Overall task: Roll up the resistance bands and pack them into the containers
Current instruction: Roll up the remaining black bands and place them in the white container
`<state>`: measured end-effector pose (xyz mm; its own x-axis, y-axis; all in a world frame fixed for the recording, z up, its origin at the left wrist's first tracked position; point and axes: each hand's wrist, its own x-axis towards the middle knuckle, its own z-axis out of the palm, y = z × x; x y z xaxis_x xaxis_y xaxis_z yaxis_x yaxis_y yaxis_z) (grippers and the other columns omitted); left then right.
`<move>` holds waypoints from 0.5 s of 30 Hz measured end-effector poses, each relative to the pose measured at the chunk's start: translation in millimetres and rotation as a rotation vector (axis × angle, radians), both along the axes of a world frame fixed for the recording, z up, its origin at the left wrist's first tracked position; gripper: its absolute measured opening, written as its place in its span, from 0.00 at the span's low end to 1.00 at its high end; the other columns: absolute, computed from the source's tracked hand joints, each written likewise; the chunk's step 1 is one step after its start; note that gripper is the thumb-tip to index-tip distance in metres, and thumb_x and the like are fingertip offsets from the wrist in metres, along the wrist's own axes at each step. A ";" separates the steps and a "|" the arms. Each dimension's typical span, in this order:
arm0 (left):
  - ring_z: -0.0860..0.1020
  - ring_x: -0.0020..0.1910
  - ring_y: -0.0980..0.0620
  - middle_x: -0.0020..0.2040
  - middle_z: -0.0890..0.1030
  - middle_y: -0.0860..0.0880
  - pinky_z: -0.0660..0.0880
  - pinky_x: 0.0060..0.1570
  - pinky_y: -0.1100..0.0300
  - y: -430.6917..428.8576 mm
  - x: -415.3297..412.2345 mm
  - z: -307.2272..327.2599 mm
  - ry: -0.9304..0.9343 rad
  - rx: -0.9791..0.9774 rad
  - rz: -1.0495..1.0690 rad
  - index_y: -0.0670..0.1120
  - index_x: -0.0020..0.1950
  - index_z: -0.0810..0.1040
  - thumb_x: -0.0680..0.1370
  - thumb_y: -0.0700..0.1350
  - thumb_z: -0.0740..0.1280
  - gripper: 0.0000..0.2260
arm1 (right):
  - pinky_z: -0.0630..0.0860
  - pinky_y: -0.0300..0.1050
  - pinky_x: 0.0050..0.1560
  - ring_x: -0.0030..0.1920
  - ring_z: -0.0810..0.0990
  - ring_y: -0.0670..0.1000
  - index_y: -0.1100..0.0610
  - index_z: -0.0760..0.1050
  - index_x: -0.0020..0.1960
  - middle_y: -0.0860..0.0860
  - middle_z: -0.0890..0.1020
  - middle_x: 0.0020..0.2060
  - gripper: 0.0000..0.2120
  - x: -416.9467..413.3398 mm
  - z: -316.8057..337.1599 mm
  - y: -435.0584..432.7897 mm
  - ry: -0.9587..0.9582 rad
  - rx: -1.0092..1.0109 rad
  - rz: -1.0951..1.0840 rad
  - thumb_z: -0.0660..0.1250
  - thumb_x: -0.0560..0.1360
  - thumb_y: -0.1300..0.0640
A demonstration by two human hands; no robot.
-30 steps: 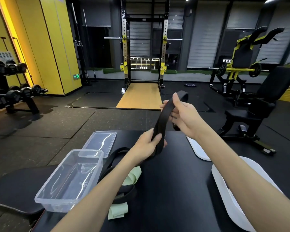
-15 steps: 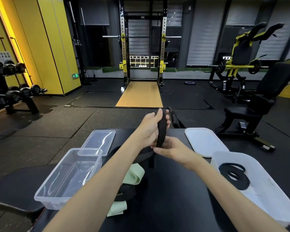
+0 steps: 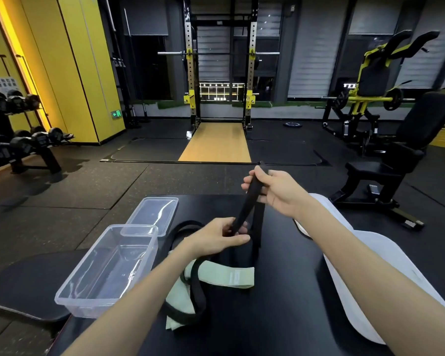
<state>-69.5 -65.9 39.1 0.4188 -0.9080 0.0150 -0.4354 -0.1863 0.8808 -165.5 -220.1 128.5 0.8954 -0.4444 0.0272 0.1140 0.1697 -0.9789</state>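
Head view: a person stands at a black bench (image 3: 280, 317) in a gym, both hands on one black band (image 3: 247, 201).
Right hand (image 3: 275, 194): raised above the bench's far end, fingers and thumb curled round the band's top fold.
Left hand (image 3: 216, 240): lower and nearer, pinching the same band where it comes off the bench.
Band position: one stretch runs between the hands. The rest trails in loose loops on the bench, across a pale green band (image 3: 229, 276).
Containers: a clear tub (image 3: 108, 268) sits at the bench's left edge, its lid (image 3: 154, 214) just behind. A white tub or lid (image 3: 396, 253) shows at the right, mostly hidden by the forearm.
Handling: the band looks light, limp and flat. It is probably rubbery and springy enough to uncoil if released.
Where to hold: pinch the flat faces at the folded end and keep tension on the tail, so each turn lies snug.
Risk: the trailing loop may drag the green band along.
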 end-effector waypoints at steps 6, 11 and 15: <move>0.82 0.45 0.53 0.44 0.84 0.50 0.75 0.55 0.56 -12.2 -6.0 4.2 -0.107 -0.082 0.072 0.44 0.47 0.78 0.80 0.47 0.61 0.09 | 0.81 0.45 0.47 0.47 0.84 0.52 0.64 0.74 0.54 0.56 0.83 0.47 0.13 8.7 1.0 -1.2 -0.036 0.171 -0.021 0.61 0.80 0.54; 0.82 0.39 0.48 0.41 0.82 0.46 0.78 0.44 0.60 -24.6 -13.7 41.3 0.096 -0.252 0.129 0.41 0.51 0.75 0.82 0.45 0.58 0.10 | 0.74 0.50 0.63 0.60 0.79 0.53 0.63 0.70 0.65 0.57 0.80 0.60 0.29 -0.8 -11.1 -11.4 0.048 0.203 0.051 0.63 0.75 0.41; 0.77 0.34 0.54 0.38 0.77 0.49 0.76 0.39 0.60 -44.8 -9.9 68.8 0.301 -0.363 0.210 0.44 0.50 0.74 0.83 0.46 0.55 0.10 | 0.73 0.47 0.60 0.55 0.81 0.49 0.57 0.76 0.59 0.50 0.83 0.51 0.24 -17.9 -28.1 -6.0 0.142 0.064 0.190 0.62 0.73 0.40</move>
